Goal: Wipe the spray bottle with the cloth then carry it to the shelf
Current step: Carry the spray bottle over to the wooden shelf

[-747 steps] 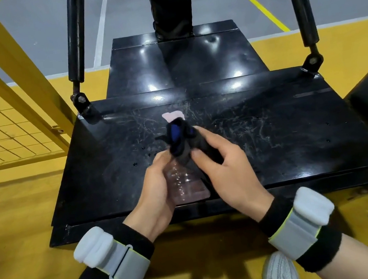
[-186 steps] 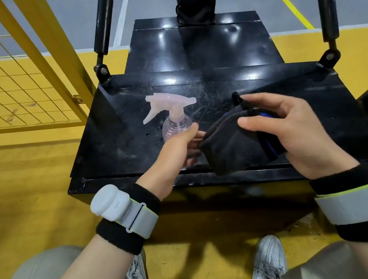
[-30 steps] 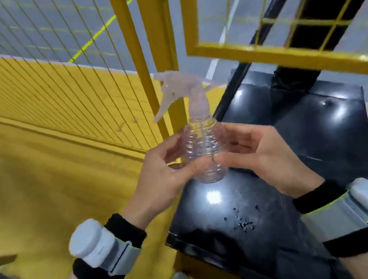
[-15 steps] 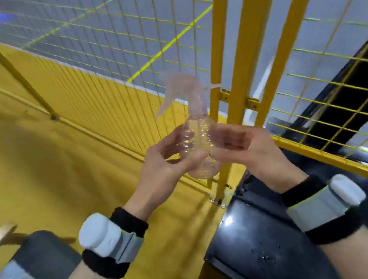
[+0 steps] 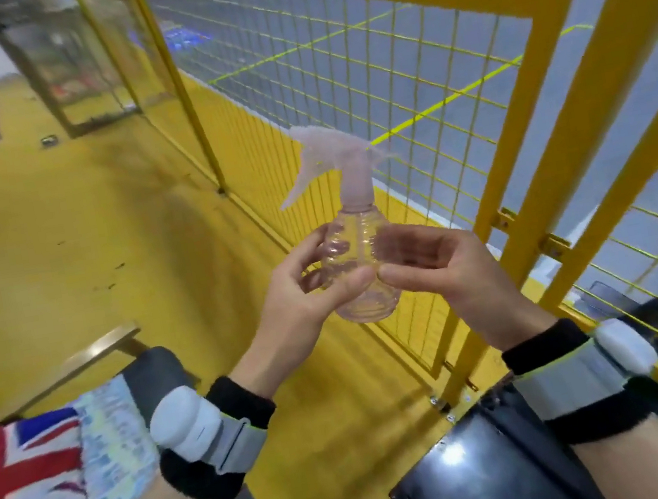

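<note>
Midair, left hand (image 5: 301,302) and right hand (image 5: 448,268) grip spray bottle (image 5: 357,235); fence (image 5: 542,74) beside.

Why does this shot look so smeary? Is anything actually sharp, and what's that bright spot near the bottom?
Head view: blur smears the far corner and the flag-print fabric. Head view: the spray bottle, left hand and right hand are clearer, though soft. Head view: the wide lens splays the yellow fence posts, and the bright spot is glare on the black platform.
</note>
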